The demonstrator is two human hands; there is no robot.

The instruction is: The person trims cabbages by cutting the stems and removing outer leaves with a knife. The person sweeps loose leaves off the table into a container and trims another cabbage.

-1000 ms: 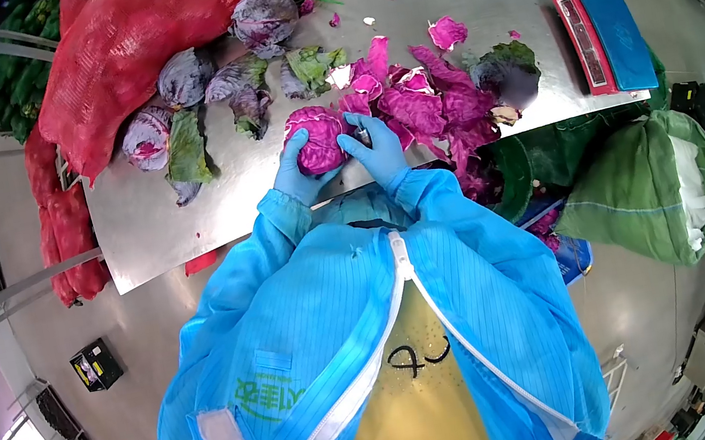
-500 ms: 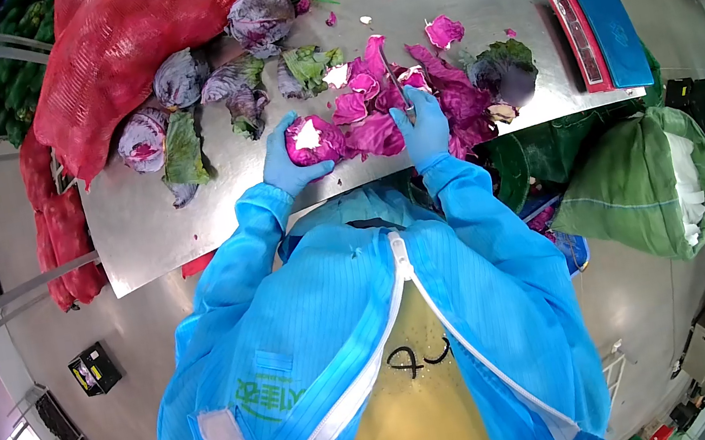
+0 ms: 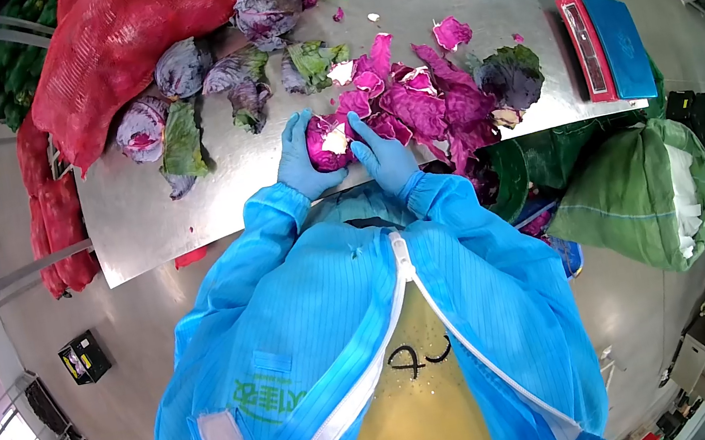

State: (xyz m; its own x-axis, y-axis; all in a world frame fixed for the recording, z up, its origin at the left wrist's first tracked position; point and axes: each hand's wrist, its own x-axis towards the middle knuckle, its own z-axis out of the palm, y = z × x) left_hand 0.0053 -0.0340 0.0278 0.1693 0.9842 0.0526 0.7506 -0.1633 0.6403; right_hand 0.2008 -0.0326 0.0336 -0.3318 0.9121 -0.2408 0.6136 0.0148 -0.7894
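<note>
A peeled red cabbage (image 3: 326, 143) with a white cut patch sits between my two gloved hands at the table's near edge. My left hand (image 3: 301, 161) is wrapped round its left side. From the right, my right hand (image 3: 386, 157) presses its fingers against the cabbage. Just beyond and to the right lies a heap of loose purple cabbage leaves (image 3: 417, 105). The underside of the cabbage is hidden.
On the metal table (image 3: 146, 228), a red mesh sack (image 3: 143, 49) and unpeeled cabbages (image 3: 265, 9) lie at the back left. A dark outer leaf (image 3: 512, 79) and a blue-and-red box (image 3: 614, 42) are to the right. A green sack (image 3: 632, 199) stands below the right edge.
My right hand has moved left from the leaf heap onto the cabbage. The cabbage and my left hand have shifted slightly right.
</note>
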